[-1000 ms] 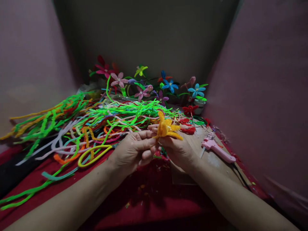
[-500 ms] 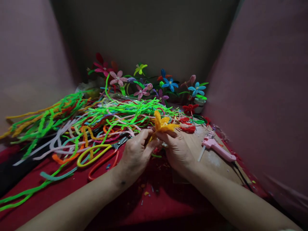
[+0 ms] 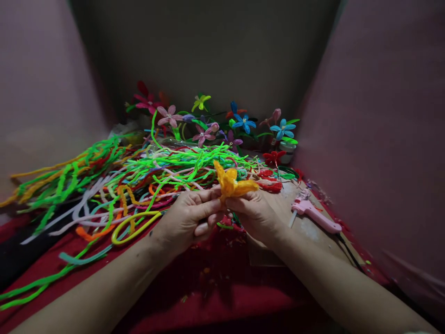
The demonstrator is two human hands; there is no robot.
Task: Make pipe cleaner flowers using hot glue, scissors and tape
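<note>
A yellow-orange pipe-cleaner flower (image 3: 231,184) with spread petals is held up in front of me, between both hands. My left hand (image 3: 194,211) pinches its base from the left, thumb and fingertips pressed together. From the right, my right hand (image 3: 253,211) grips the base too, its fingers close under the petals. The flower's underside is hidden by the fingers. Just left of my left hand shows the yellow handle of a pair of scissors (image 3: 134,227); my forearm covers the rest of it.
Loose pipe cleaners (image 3: 181,162) of many colours heap up behind and to the left. Finished flowers (image 3: 205,123) stand at the back. A pink glue gun (image 3: 316,215) lies on a board (image 3: 306,243) at right, its cord trailing. Scraps dot the red cloth (image 3: 215,297).
The flower has turned so its petals open more toward me. My left hand has rolled over and shifted a little left, now covering the scissors' red handle and blades.
</note>
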